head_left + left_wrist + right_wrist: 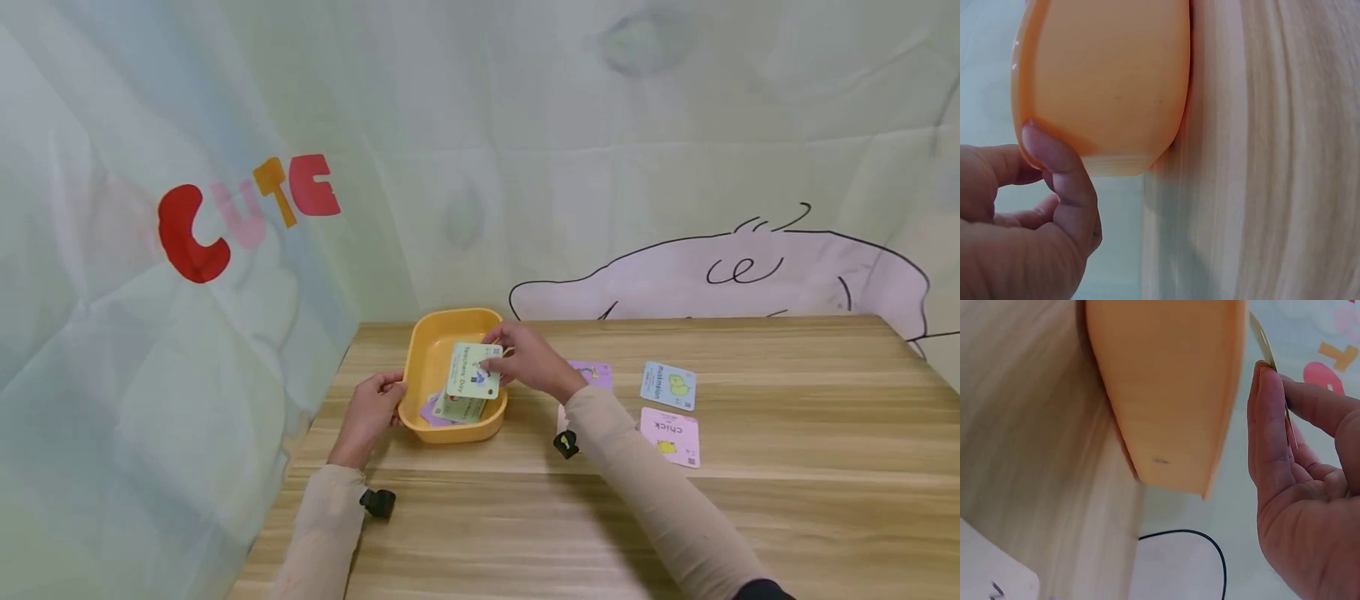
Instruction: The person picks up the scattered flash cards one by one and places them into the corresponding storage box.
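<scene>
The left hand (369,417) pinches the rim of a smooth, yellow-orange tray (431,354), rounded at the corners and glossy like plastic, thumb on one side of the lip and fingers on the other. To its right, the right hand (534,358) grips a thin, stiff, round-cornered card reading "Teachers' Day" (471,375) between thumb and fingers, above the tray's interior. Below that card, a pale green card (467,410) and a purple card (432,414) overlap in the tray. Right of the right hand, a blue "Muskmelon" card (667,385) and a pink "chick" card (670,437) lie flat on the streaky wood-grain table (525,525); creased, printed cloth (412,167) hangs beyond both hands.

The right fingers cover part of the held card, which shows only edge-on to the right wrist camera. The beige right sleeve (660,500) hides most of a pale card (562,417), and another purple one (597,373) is partly covered.
</scene>
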A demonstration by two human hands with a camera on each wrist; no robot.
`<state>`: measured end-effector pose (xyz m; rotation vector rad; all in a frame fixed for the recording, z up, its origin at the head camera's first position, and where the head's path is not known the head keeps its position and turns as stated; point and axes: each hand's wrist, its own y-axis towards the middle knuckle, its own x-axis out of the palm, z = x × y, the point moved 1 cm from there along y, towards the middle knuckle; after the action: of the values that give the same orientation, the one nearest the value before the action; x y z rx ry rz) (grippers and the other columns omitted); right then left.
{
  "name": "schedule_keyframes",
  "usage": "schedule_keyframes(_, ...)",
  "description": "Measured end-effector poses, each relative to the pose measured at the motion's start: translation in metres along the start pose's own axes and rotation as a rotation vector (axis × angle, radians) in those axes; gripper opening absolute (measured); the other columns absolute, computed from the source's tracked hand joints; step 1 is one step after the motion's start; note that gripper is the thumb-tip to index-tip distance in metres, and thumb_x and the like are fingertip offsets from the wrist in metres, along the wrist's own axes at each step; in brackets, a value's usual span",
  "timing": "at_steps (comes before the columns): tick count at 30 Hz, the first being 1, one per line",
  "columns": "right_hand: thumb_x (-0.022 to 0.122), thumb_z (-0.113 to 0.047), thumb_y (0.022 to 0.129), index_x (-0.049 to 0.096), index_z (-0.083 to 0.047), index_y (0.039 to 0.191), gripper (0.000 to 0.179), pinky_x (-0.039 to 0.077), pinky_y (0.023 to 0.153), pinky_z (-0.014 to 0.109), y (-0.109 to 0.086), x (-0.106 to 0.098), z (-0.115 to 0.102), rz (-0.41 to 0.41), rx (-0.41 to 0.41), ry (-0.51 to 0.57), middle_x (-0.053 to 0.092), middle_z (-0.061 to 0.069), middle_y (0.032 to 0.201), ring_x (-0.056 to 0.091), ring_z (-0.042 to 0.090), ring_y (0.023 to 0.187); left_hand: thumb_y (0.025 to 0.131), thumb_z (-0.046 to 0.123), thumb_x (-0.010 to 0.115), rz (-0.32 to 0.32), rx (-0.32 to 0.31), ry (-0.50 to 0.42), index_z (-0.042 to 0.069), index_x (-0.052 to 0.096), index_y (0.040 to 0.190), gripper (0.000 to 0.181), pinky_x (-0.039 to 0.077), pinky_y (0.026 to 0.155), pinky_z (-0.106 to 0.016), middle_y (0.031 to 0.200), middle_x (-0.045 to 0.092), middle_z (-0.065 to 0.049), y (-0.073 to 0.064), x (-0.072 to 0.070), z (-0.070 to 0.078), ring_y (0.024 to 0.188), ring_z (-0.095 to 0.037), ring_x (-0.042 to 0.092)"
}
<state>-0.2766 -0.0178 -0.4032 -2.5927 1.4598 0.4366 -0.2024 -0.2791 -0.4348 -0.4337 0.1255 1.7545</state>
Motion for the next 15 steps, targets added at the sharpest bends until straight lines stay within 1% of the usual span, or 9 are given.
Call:
schedule_keyframes(6,0.074,-0.003,0.091,0.059,-0.003,0.119,0.032,0.061,0.072,0.032,0.002,0.007,0.004,0.002,0.019,-0.01,0.064,0.014,0.109,0.068,0.023,0.09,0.106,0.018,0.051,-0.002,0.003,-0.004,-0.002,0.056,0.136,0.036,0.051,0.059,-0.023,0.112,0.055,-0.016,-0.001,0.001,0.0,0.073,-0.016,0.056)
schedule_keyframes(10,0.074,-0.003,0.09,0.06,-0.002,0.118,0.031,0.061,0.072,0.032,0.006,0.011,0.006,-0.004,0.013,-0.015,0.064,0.014,0.109,0.068,0.023,0.09,0.106,0.016,0.052,0.002,0.014,-0.009,-0.003,0.056,0.135,0.036,0.05,0.058,-0.022,0.109,0.054,-0.016,-0.001,0.001,0.0,0.07,-0.015,0.054)
schedule_keyframes(12,0.074,-0.004,0.091,0.061,-0.003,0.118,0.03,0.06,0.073,0.031,0.009,0.013,0.007,-0.013,0.008,-0.03,0.064,0.013,0.108,0.068,0.021,0.088,0.106,0.016,0.052,0.004,0.016,-0.012,-0.003,0.056,0.135,0.035,0.05,0.058,-0.022,0.109,0.055,-0.015,-0.001,0.0,0.0,0.07,-0.015,0.054)
schedule_keyframes(15,0.075,-0.007,0.091,0.062,-0.005,0.116,0.029,0.059,0.073,0.031,0.012,0.016,0.009,-0.019,0.012,-0.08,0.064,0.011,0.103,0.066,0.02,0.083,0.106,0.016,0.051,0.001,0.014,-0.013,-0.003,0.056,0.135,0.035,0.05,0.058,-0.022,0.11,0.055,-0.016,-0.001,0.0,0.0,0.07,-0.015,0.055)
